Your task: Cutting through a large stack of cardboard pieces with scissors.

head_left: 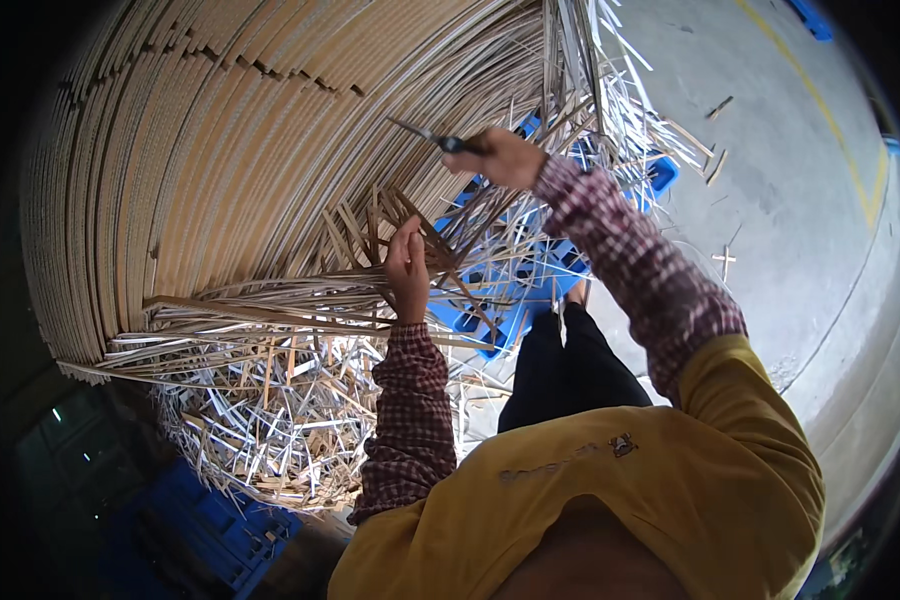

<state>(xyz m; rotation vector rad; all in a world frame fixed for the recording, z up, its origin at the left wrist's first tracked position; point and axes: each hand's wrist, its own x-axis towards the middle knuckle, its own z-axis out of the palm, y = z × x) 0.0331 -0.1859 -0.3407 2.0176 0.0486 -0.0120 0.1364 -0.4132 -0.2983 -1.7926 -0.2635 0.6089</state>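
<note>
My right hand (505,160) is closed round the dark handle of a knife (460,146). Its thin metal blade points up and left, in front of a tall stack of cardboard sheets (220,170). My left hand (407,268) is lower and to the left, its fingers stretched upward and loosely bent. It rests among brown cardboard strips (370,225) that stick out at the lower edge of the stack; it does not visibly grip any of them.
Loose strips (280,400) heap up below the stack on the left, and more white strips (630,120) hang at its right corner. A blue pallet (515,300) lies under the strips by my feet. Grey concrete floor (750,200) with scattered scraps extends to the right.
</note>
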